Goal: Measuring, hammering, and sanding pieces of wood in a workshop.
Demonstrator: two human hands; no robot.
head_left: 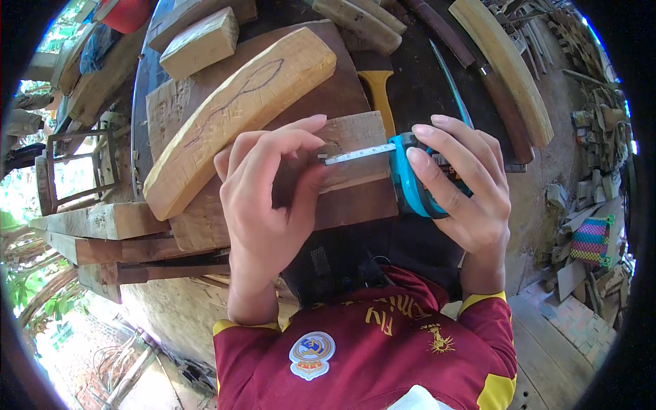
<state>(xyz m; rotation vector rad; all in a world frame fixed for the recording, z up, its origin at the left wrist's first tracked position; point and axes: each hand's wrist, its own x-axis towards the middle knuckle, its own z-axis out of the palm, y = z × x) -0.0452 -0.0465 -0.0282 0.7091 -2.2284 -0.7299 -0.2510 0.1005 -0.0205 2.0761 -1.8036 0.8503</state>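
Observation:
A small brown wooden block (352, 126) is held above darker boards in the middle. My left hand (263, 191) curls its fingers around the block's left end, with the thumb beside the metal tip of a tape. My right hand (471, 191) grips a turquoise and black tape measure (408, 181) at the block's right side. A short length of pale tape (359, 152) runs from the case leftward across the block's face. A long, slightly curved pale wood piece (239, 102) with pencilled outlines lies just beyond my left hand.
Wood offcuts (198, 44), a yellow-handled tool (379, 92), a saw-like blade (451, 82) and curved timbers (499, 61) lie on the dark worktable. Stacked planks (130, 219) jut out leftward. Wood scraps and a striped woven item (591, 239) sit on the ground at right.

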